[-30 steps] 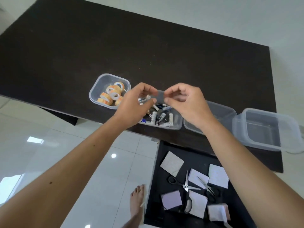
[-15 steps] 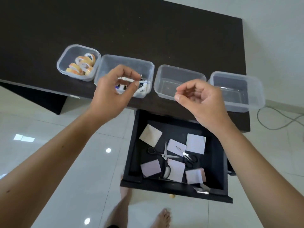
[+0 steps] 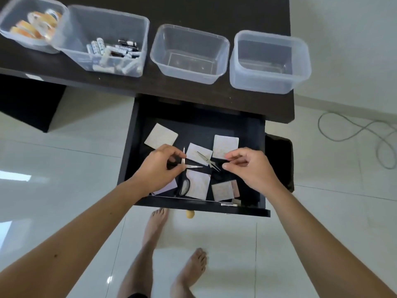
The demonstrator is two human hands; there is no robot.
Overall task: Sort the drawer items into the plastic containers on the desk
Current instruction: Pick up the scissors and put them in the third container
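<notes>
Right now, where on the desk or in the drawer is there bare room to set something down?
The two right containers, one beside the battery container and one at the desk's end, look empty. The dark desk behind them is bare. The drawer is bare along its back, crowded in the middle with paper squares and scissors.

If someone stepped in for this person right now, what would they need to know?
Left hand is at the scissors in the open drawer; whether its grip has closed is unclear.
Right hand hovers over a second pair of scissors, holding nothing.
Done: tape rolls fill the first container, batteries the second.
Left: scissors and paper pads go into the two empty containers.
</notes>
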